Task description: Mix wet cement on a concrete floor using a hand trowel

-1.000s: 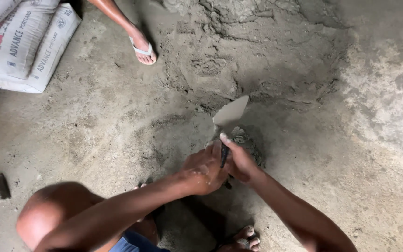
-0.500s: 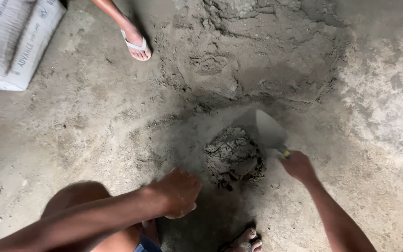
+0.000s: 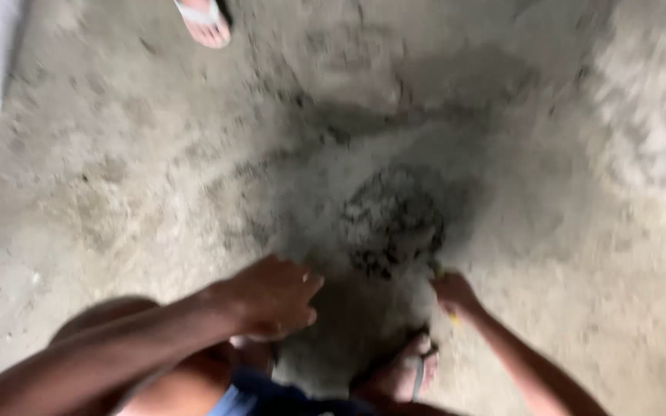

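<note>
While right hand (image 3: 455,294) grips blurred handle, dark mortar clump (image 3: 395,219) lies just above.

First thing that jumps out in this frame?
The dark, wet clump of mortar on the grey concrete floor, just right of centre. Both bare arms reach toward it from the bottom edge: the left hand hangs empty beside it, while the right hand at its lower right edge seems to grip something yellowish, too blurred to identify. Another person's sandalled foot shows at the top edge.
</note>
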